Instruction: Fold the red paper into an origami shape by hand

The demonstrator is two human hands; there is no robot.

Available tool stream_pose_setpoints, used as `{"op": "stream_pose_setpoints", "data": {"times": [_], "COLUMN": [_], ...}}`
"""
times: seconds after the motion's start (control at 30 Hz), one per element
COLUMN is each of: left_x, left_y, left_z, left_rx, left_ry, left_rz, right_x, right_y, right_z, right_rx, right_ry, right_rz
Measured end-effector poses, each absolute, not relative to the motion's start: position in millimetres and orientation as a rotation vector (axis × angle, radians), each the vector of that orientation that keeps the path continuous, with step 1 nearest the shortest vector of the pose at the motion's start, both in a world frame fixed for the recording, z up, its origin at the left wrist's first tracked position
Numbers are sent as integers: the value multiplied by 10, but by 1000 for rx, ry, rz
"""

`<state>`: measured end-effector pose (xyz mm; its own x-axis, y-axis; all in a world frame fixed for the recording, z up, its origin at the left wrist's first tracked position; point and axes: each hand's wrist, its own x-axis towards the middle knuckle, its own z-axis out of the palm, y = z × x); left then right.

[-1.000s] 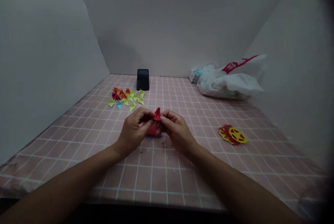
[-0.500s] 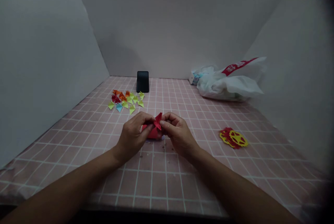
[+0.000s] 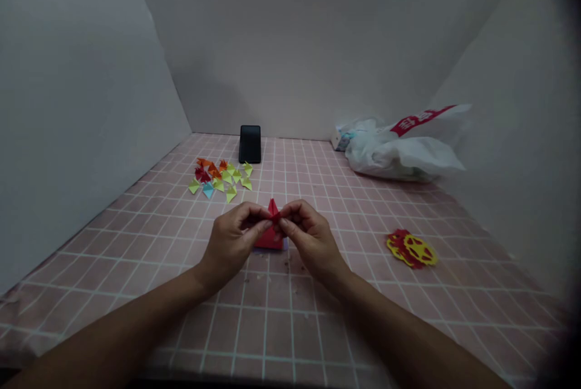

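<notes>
Between my fingertips is a small red folded paper piece [image 3: 273,208], its narrow point sticking up. My left hand [image 3: 235,233] pinches its left side between thumb and fingers. From the right, my right hand [image 3: 313,236] pinches the other side the same way, the fingers curled behind it. Just below and behind the hands lies red paper [image 3: 269,241] on the table, partly covered by my fingers. A purplish edge shows beneath it. Farther off on the left rest several small folded paper pieces [image 3: 218,185] in yellow-green, orange, red and light blue.
A dark phone [image 3: 250,144] leans upright at the back. White plastic bag [image 3: 399,150] and a small box [image 3: 338,138] sit at back right. Red and yellow paper cutouts [image 3: 412,249] lie at right. The checked pink tablecloth [image 3: 181,334] carries small scraps; pale walls surround three sides.
The red folded piece has turned in my fingers and its point now stands straighter. My fingertips have come closer together around it. The whole view has shifted slightly.
</notes>
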<state>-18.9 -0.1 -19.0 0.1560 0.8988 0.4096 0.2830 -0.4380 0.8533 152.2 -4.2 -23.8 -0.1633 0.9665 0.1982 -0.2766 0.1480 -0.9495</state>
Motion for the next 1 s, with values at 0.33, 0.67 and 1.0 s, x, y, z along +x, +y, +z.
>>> {"op": "stream_pose_setpoints", "data": {"times": [0.33, 0.67, 1.0], "left_x": [-169, -123, -128], "left_y": [2, -8, -35], "left_z": [-116, -125, -69], "left_rx": [1605, 1390, 1260], "left_ry": [1073, 968, 993], "left_rz": [1215, 1124, 1159], "right_x": [1537, 1499, 1511], "right_y": [-38, -62, -95], "right_z": [-269, -257, -245], "right_rx": [-854, -912, -877], "right_ry": [-1256, -1287, -1307], "right_rz": [1329, 1298, 1139]}}
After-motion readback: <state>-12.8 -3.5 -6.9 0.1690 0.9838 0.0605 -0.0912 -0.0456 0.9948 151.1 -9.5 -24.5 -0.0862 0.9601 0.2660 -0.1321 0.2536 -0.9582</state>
